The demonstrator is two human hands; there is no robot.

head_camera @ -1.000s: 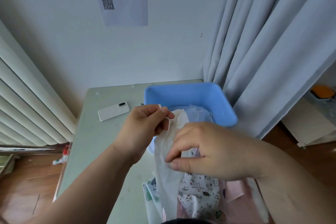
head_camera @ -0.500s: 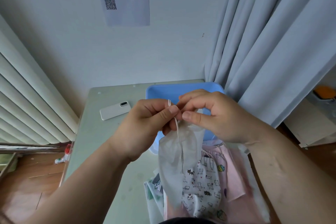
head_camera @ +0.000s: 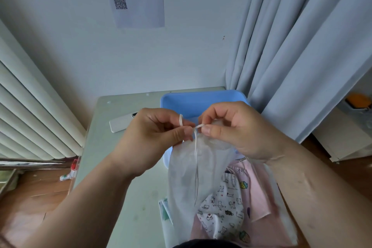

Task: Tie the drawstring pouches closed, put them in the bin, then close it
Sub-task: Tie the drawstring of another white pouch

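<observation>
A sheer white drawstring pouch (head_camera: 187,175) hangs in front of me above the table. My left hand (head_camera: 153,139) pinches its white cord (head_camera: 195,159), one loop showing over the forefinger. My right hand (head_camera: 235,129) pinches the other end of the cord at the pouch's gathered mouth, thumb tips nearly touching. Behind both hands stands the open blue bin (head_camera: 193,100); its inside is mostly hidden. Near me lie more pouches: a white one with a cat print (head_camera: 221,211) and a pink one (head_camera: 257,193).
A white phone (head_camera: 120,124) lies on the pale green table (head_camera: 120,197), left of the bin. Grey curtains (head_camera: 291,46) hang just right of the bin. A radiator (head_camera: 30,117) lines the left wall, and a small bottle (head_camera: 69,173) lies on the wooden floor.
My right hand rose from the pouch's body to its mouth and now pinches the cord opposite my left hand. The pouch's top has been gathered tight.
</observation>
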